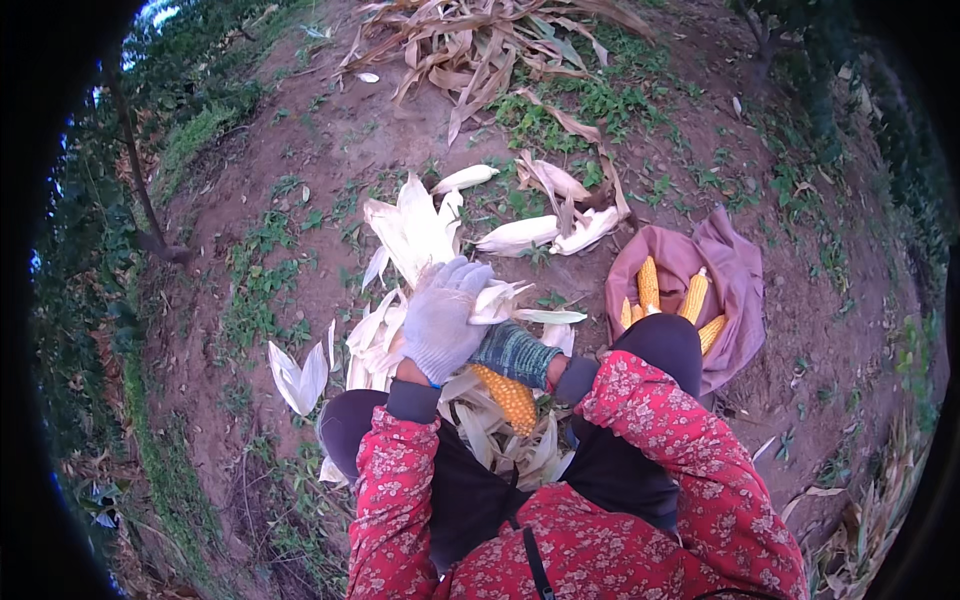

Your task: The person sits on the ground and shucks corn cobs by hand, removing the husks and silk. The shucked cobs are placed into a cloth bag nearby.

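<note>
My left hand (448, 319), in a pale knit glove, lies over the husk end of a corn cob, its fingers curled on pale husk leaves. My right hand (517, 352), in a green and dark knit glove, reaches under it, and its fingers are mostly hidden. Below them the yellow kernels of the corn cob (511, 400) show, pointing towards me. Peeled husks (409, 229) stand just beyond my hands, and more loose husks (480, 431) lie between my knees. Which hand grips the cob is partly hidden.
A purplish cloth sack (739, 277) with several husked cobs (696, 295) stands by my right knee. Ahead lie several unhusked ears (519, 235) and a heap of dry corn leaves (480, 45). A thin tree trunk (135, 150) rises at the left.
</note>
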Available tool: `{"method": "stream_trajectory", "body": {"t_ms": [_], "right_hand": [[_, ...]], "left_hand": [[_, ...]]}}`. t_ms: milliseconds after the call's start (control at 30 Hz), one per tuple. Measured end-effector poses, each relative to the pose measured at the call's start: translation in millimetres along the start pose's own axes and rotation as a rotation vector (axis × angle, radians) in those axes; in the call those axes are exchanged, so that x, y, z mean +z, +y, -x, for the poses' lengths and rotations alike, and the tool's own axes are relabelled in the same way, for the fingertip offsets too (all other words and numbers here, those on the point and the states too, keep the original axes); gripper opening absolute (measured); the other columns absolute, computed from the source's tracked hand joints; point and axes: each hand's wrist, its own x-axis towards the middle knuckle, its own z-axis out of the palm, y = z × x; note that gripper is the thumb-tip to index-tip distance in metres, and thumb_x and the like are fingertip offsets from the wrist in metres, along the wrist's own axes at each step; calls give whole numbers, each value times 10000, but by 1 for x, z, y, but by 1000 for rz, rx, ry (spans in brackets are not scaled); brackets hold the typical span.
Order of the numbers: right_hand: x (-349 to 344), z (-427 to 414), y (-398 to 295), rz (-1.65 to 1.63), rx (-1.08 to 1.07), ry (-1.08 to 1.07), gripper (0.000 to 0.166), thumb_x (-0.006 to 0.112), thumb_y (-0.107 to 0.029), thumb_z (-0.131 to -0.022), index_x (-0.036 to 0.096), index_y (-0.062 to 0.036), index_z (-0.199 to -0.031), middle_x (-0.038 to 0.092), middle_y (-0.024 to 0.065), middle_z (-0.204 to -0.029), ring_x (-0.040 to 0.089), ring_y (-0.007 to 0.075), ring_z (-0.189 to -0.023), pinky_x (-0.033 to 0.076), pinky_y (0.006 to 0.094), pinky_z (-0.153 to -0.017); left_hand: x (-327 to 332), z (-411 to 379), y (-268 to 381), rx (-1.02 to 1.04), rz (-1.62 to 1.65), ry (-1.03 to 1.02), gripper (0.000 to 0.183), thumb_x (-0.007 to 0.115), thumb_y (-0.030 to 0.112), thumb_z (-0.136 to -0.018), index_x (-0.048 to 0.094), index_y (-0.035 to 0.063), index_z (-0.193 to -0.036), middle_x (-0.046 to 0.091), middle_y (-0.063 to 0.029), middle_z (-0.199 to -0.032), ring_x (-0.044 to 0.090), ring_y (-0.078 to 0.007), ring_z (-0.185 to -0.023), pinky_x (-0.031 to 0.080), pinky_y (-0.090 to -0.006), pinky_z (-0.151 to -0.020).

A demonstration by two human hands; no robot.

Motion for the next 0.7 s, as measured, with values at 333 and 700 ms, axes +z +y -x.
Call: {"method": "stream_trajectory", "body": {"t_ms": [333, 700], "right_hand": [[5, 1, -6, -871, 470, 140, 569, 712, -311, -790, 493, 9, -1207, 592, 188, -1085, 575, 332, -1006, 450, 395, -897], [-35, -4, 11, -368, 542, 48, 746, 740, -411, -708, 461, -7, -1269, 584, 213, -1137, 575, 363, -1049, 459, 416, -905]], "left_hand": [[18, -1, -1, -558, 1566, 584, 223, 465, 266, -983, 474, 89, -849, 445, 3, -670, 417, -128, -561, 422, -283, -657], [-50, 7, -19, -770, 706, 578, 314, 508, 292, -979, 602, 11, -875, 490, 8, -607, 388, -70, -549, 332, -279, -505]]}}
